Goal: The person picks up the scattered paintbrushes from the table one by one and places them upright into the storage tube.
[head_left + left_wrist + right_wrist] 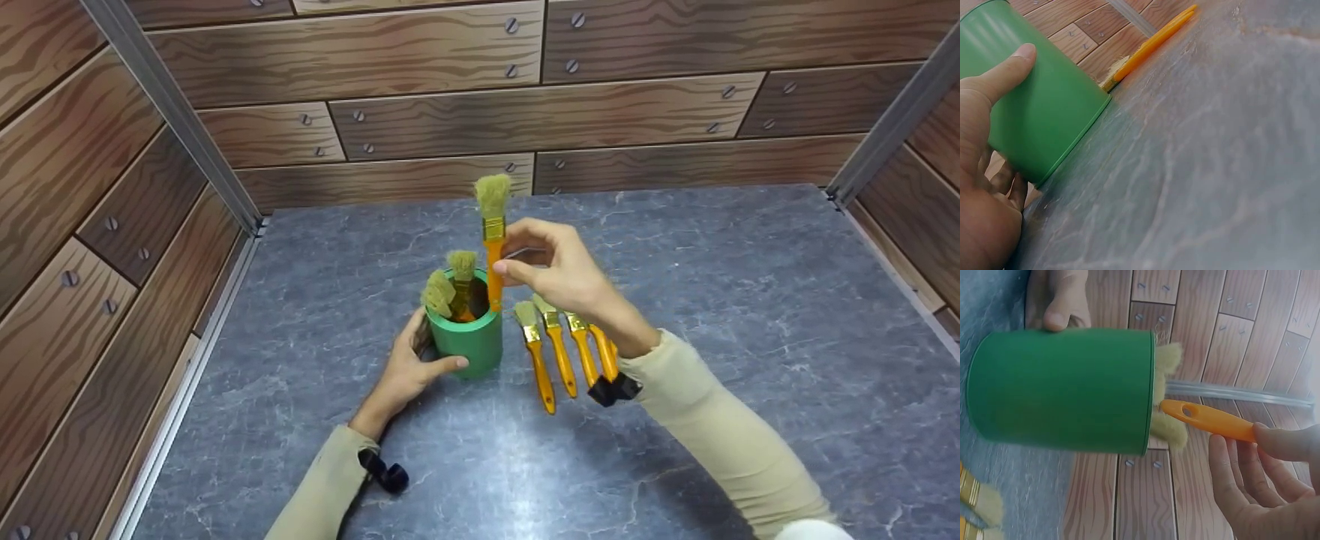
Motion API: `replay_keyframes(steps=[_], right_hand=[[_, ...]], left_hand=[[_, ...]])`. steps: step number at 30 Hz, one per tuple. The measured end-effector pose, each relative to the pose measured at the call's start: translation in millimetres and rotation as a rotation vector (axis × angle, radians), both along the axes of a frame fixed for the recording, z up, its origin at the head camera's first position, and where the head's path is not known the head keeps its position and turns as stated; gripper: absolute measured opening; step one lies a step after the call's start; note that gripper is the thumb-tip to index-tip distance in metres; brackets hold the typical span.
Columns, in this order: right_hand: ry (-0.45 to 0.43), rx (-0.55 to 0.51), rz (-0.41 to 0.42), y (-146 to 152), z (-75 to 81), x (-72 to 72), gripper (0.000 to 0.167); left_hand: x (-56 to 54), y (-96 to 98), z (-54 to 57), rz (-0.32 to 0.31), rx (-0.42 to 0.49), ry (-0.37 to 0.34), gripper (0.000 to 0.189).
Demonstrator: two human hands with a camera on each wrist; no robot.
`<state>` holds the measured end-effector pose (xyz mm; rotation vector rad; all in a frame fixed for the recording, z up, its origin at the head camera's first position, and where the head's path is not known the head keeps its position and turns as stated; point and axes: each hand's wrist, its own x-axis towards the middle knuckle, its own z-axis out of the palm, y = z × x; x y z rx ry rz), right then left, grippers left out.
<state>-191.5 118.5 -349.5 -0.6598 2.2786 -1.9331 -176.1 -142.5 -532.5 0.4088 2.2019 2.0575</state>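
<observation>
A green cylindrical can (pixel 480 345) stands on the table with a few paintbrushes (pixel 462 264) in it, bristles up. My left hand (pixel 409 367) grips the can from its left side, thumb across the front and fingers round the far side, as the left wrist view also shows. My right hand (pixel 566 274) pinches a paintbrush (pixel 493 229) by its orange handle, thumb against fingers. This brush is upright, pale bristles on top. Its handle end, with a hang hole, is right at the can's mouth in the right wrist view, where bristle tufts (pixel 1169 359) jut past the rim.
Several more orange-handled paintbrushes (pixel 541 375) lie side by side on the table right of the can, partly under the right forearm. The grey marbled table (pixel 750 300) is bounded by wood-patterned walls (pixel 450 60) with metal corner posts (pixel 180 112).
</observation>
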Motion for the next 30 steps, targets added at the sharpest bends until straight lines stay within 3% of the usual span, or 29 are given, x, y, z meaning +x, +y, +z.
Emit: replay_keyframes(steps=[17, 30], right_hand=[[0.127, 0.077, 0.056, -27.2, -8.4, -0.8, 0.017], [0.129, 0.089, 0.075, -34.1, -17.7, -2.9, 0.018]], left_hand=[[-0.7, 0.4, 0.3, -0.002, 0.009, 0.002, 0.111], [0.4, -0.6, -0.3, -0.014, 0.019, 0.014, 0.108]])
